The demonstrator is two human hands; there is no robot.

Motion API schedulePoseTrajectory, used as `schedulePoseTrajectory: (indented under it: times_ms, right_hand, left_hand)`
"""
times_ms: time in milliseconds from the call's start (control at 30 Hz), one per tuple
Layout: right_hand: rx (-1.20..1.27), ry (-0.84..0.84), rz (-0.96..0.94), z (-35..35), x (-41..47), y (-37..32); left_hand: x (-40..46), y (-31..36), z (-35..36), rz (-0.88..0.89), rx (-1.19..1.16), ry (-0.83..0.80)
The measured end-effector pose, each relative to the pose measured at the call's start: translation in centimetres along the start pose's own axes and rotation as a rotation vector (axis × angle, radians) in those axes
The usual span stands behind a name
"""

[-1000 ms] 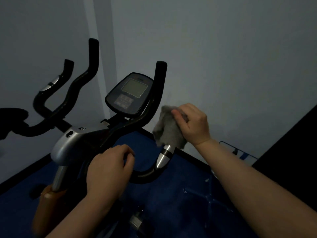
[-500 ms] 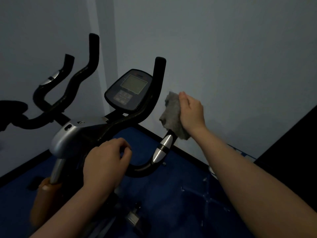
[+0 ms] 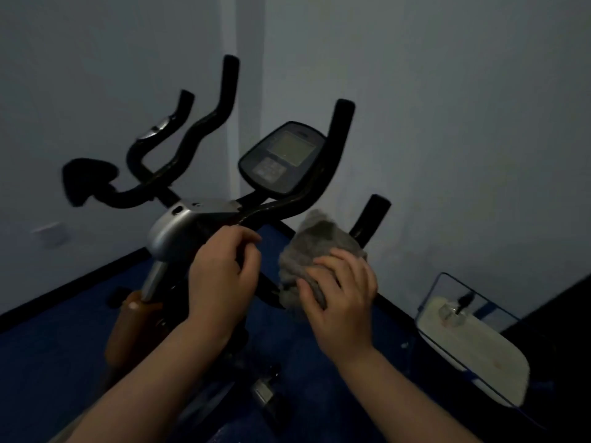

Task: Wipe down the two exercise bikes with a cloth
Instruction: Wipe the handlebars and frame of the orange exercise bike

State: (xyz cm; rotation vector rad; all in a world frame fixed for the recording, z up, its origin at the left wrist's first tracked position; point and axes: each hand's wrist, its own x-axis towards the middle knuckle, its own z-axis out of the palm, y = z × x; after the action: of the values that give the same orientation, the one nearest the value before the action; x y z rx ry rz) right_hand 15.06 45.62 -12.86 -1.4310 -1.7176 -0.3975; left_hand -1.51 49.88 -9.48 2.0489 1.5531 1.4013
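The near exercise bike (image 3: 188, 228) has a silver head, black curved handlebars and a console (image 3: 281, 158) with a grey screen. My left hand (image 3: 220, 276) grips the lower handlebar bar just right of the silver head. My right hand (image 3: 339, 295) presses a grey cloth (image 3: 316, 247) around the right handlebar's lower bend, whose black end (image 3: 371, 219) sticks up behind the cloth. A second bike's handlebars (image 3: 179, 145) and a black saddle (image 3: 86, 180) stand further left by the wall.
Pale walls meet in a corner close behind the bikes. The floor (image 3: 57, 346) is dark blue. A white tray-like object (image 3: 473, 343) with a thin blue wire frame lies at the right on the floor. A dark edge fills the far lower right.
My right hand has slid the cloth down the right handlebar, from near its upper grip to the lower bend. The view has shifted, showing the white object at right. My left hand keeps its grip.
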Motion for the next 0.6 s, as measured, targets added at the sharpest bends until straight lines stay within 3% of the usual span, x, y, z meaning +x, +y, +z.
schedulePoseTrajectory:
  times_ms: [100, 167, 233, 300, 400, 600]
  right_hand:
    - [0.107, -0.313, -0.214, -2.3, 1.1, 1.3]
    - [0.058, -0.484, -0.315, -3.1, 2.1, 1.5]
    - [-0.07, -0.652, -0.41, -2.5, 2.9, 0.5]
    - [-0.174, -0.84, -0.37, -0.7, 4.4, -1.6]
    - [-0.101, -1.039, -0.189, 2.8, 6.3, -3.4]
    - [-0.158, -1.032, -0.351, 0.9, 5.4, -1.3]
  left_hand:
    - [-1.6, -1.9, -1.3, 0.091, 0.231, 0.004]
    - [-3.2, -3.3, -2.1, -0.014, 0.277, 0.062]
    - [-4.2, -3.9, -2.2, -0.19, 0.181, 0.154]
    - [-4.2, -4.0, -1.9, -0.284, 0.086, 0.227]
    - [-4.1, -4.2, -1.7, -0.316, 0.027, 0.289]
    - [-4.3, -4.6, -1.5, -0.435, -0.079, 0.366]
